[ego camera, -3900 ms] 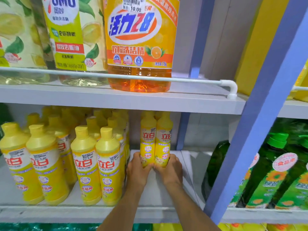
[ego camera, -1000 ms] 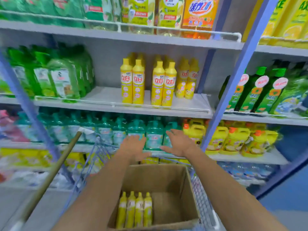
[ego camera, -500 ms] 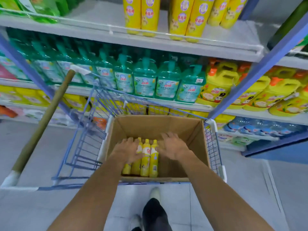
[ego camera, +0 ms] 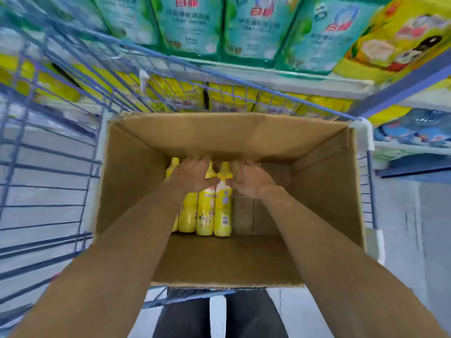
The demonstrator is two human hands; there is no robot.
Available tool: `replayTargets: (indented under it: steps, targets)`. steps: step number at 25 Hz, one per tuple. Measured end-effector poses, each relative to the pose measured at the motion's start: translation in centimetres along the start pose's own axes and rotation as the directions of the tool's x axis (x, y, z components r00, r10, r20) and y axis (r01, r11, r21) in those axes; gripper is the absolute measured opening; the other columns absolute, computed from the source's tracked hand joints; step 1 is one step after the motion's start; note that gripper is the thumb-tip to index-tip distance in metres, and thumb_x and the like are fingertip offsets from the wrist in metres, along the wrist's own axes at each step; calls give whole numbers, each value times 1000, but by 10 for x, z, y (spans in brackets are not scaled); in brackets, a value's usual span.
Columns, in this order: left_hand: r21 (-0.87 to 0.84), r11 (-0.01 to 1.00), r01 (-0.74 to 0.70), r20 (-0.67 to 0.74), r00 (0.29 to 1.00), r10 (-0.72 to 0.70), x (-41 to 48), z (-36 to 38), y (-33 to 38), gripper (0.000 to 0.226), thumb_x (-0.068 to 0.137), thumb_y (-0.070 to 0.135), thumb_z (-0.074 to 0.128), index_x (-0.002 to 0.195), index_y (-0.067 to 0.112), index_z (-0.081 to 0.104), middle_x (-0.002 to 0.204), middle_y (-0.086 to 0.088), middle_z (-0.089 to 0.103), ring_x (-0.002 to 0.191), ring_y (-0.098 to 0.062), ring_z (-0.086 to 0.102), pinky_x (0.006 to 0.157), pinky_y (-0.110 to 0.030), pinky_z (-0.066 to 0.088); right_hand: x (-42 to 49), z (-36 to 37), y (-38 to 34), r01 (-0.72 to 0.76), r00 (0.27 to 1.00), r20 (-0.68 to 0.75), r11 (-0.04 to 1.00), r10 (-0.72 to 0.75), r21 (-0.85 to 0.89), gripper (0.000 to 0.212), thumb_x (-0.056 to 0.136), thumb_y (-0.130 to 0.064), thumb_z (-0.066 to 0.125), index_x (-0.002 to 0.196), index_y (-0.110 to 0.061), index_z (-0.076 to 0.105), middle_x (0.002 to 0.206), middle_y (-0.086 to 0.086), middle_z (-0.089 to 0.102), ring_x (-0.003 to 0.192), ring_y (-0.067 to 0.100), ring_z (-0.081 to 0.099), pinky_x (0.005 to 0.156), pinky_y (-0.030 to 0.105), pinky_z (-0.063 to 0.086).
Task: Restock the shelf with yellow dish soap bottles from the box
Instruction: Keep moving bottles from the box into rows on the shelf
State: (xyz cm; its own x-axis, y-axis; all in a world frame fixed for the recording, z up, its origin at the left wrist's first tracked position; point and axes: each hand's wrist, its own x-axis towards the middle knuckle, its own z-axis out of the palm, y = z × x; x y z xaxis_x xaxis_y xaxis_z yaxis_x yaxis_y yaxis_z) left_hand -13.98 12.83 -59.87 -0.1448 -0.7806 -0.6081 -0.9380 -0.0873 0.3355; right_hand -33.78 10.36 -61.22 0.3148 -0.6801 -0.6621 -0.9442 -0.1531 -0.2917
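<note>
An open cardboard box (ego camera: 324, 176) sits in a blue wire cart (ego camera: 48, 167). Several yellow dish soap bottles (ego camera: 206, 211) lie side by side on the box floor at its left, caps pointing away from me. My left hand (ego camera: 192, 174) is deep in the box over the necks of the left bottles, fingers spread. My right hand (ego camera: 251, 179) hovers beside the rightmost bottle (ego camera: 223, 213), fingers apart, thumb near its neck. Motion blur hides whether either hand touches a bottle. The yellow-bottle shelf is out of view.
Teal refill bottles (ego camera: 244, 25) fill the shelf just beyond the cart, with yellow jugs (ego camera: 400, 37) to their right and yellow packs (ego camera: 234, 96) on the shelf below. A blue upright post (ego camera: 402, 86) runs at the right. My dark trouser legs (ego camera: 219, 315) stand behind the cart.
I have turned from the shelf down to the cart. Both hands have dropped deeper into the box and now sit over the bottle necks; the view has closed in.
</note>
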Motion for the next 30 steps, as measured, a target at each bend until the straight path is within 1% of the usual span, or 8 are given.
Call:
replayTargets:
  steps: [7, 12, 16, 18, 20, 22, 25, 30]
  targets:
    - [-78, 997, -20, -11, 1000, 19, 84, 62, -35, 75, 86, 49, 69, 143, 11, 39, 148, -16, 42, 139, -36, 40, 109, -50, 38, 75, 47, 20, -16, 998, -63, 996, 22, 88, 60, 89, -50, 65, 131, -11, 48, 131, 19, 59, 125, 38, 54, 96, 42, 47]
    - [-153, 988, -24, -76, 997, 12, 101, 82, -38, 67, 85, 27, 75, 138, 3, 43, 141, -19, 45, 135, -37, 43, 105, -41, 39, 93, 64, 14, -20, 993, -111, 964, 51, 266, 57, 82, -32, 79, 127, -11, 53, 121, 15, 65, 115, 36, 59, 88, 37, 49]
    - [-388, 922, 15, -140, 987, -74, 90, 82, -31, 66, 71, 21, 83, 128, 10, 53, 130, -14, 54, 121, -33, 53, 97, -40, 47, 83, 63, 22, -116, 981, -49, 773, 187, 624, 70, 73, -17, 89, 133, -11, 53, 108, 6, 66, 100, 19, 65, 90, 36, 53]
    - [-605, 795, 51, -108, 983, -145, 80, 78, -28, 70, 56, 29, 84, 120, 15, 60, 117, -9, 64, 110, -29, 62, 92, -41, 53, 70, 58, 29, -83, 990, -16, 674, 139, 734, 49, 74, -2, 86, 116, -9, 63, 97, 3, 67, 81, 6, 65, 79, 30, 52]
    - [-707, 705, 56, -72, 986, -151, 73, 76, -30, 76, 44, 36, 80, 115, 17, 61, 103, -7, 69, 102, -29, 67, 88, -46, 56, 56, 55, 25, -42, 996, -14, 620, 84, 783, 40, 75, 4, 84, 107, -12, 65, 98, 4, 70, 79, 2, 65, 77, 25, 53]
    - [-736, 676, 47, -45, 992, -118, 66, 79, -34, 82, 43, 37, 82, 119, 19, 58, 105, -9, 68, 106, -31, 66, 90, -49, 56, 46, 58, 18, -18, 995, -38, 551, 90, 835, 47, 75, 0, 85, 115, -8, 63, 107, 5, 71, 87, 7, 67, 82, 24, 56]
    - [-724, 689, -38, -80, 996, -29, 54, 76, -34, 81, 50, 39, 84, 122, 30, 49, 112, -8, 64, 109, -28, 64, 90, -51, 55, 33, 60, 8, 34, 990, -100, 522, 99, 853, 51, 74, -3, 87, 118, -10, 62, 99, -6, 68, 83, -2, 65, 74, 12, 53]
    - [-647, 751, -134, -110, 990, 83, 3, 46, -20, 75, 53, 39, 85, 119, 30, 51, 107, -5, 61, 104, -26, 62, 88, -49, 54, -26, 20, 1, 114, 987, -161, 589, 28, 800, 45, 69, -4, 91, 105, -12, 65, 91, -3, 68, 77, -1, 61, 76, 22, 54]
